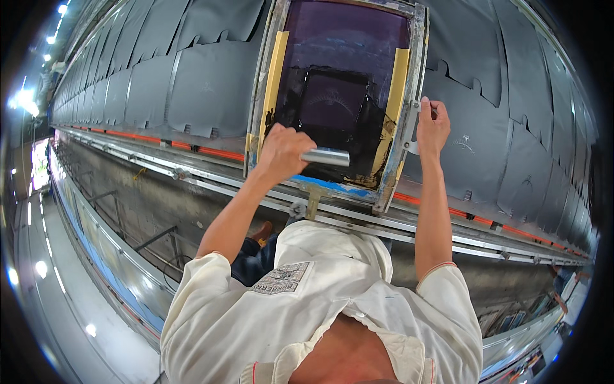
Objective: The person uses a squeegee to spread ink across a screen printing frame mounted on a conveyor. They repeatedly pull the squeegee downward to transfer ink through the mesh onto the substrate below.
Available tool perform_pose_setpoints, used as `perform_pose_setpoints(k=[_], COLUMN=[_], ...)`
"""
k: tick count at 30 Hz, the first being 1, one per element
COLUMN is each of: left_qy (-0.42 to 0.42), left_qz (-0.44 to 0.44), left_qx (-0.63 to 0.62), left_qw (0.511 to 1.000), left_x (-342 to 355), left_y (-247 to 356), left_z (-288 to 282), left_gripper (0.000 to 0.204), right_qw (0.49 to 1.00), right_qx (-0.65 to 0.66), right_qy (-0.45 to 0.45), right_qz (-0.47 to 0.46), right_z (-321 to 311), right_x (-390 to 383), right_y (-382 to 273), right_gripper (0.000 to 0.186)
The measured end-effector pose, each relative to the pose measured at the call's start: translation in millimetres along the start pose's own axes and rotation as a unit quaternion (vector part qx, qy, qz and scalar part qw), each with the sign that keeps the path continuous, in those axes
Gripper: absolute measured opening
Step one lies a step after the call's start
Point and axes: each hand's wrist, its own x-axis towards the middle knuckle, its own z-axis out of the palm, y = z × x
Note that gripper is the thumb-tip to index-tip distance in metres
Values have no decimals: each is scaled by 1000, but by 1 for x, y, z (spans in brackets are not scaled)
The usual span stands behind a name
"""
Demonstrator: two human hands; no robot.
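In the head view, your left hand (pixel 284 152) closes around a silver, bar-shaped metal handle (pixel 331 157) over the near left part of a dark purple, black-smeared screen (pixel 345 54); your right hand (pixel 433 125), fingers curled, is at the silver rectangular frame's (pixel 417 57) right edge, its hold unclear.

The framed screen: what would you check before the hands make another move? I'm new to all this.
1. Left hand closed around the silver bar: ok.
2. Right hand beside the frame, at its right edge: ok. Firm grip on the metal bracket there: cannot tell.
3. Yellow strips along both inner sides, left and right: ok, both present.
4. Right strip clean: not ok, dark stains at its lower end.
5. Dark coating even across the screen: not ok, heaviest toward the near end.
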Motion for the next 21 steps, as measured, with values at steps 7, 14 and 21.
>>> perform_pose_setpoints(k=[7, 14, 21], left_qy=[-32, -44, -109], left_qz=[-1, 48, -56], left_qx=[-60, 20, -37], left_qw=[998, 998, 992], left_x=[13, 137, 184], left_y=[-19, -79, -92], left_z=[13, 10, -9], left_gripper=[18, 21, 20], right_qw=[993, 895, 809], right_qx=[-112, -237, -336], right_qy=[8, -20, -410], right_qz=[24, -377, -252], right_z=[11, 20, 102], right_x=[1, 25, 41], right_y=[-2, -44, -138], right_gripper=[29, 34, 29])
